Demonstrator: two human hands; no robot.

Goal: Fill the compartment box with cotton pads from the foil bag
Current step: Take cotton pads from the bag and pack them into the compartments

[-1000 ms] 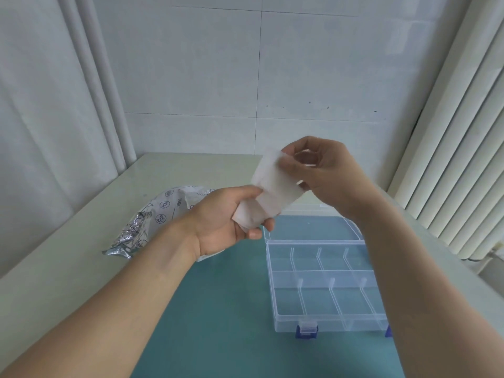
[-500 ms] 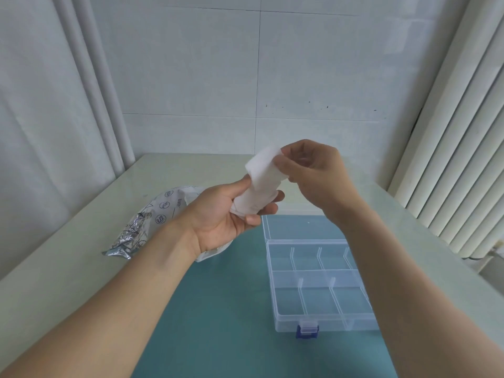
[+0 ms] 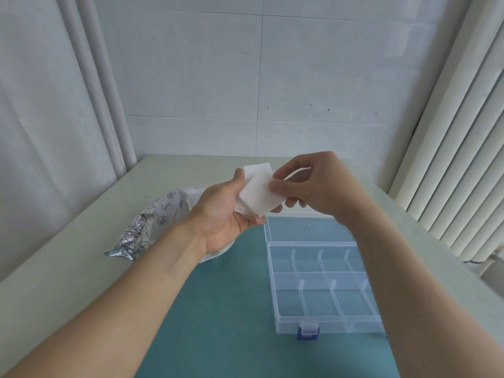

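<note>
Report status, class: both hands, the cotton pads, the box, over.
Left hand grips cotton pad stack; right hand pinches top pad. Compartment box open, no pads in visible compartments. Foil bag behind left wrist. Nothing blocking box.

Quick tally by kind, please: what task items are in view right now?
White cotton pad stacks, held in both hands: 1
Crinkled silver foil bags: 1
Clear plastic compartment boxes, lid open, blue latch: 1
Teal mats: 1
Total: 4

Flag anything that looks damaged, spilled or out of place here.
Only the foil bag stands out: it lies crumpled, its end torn open. The compartment box sits open and square, nothing in its visible compartments. Both hands hold cotton pads above the table.
</note>
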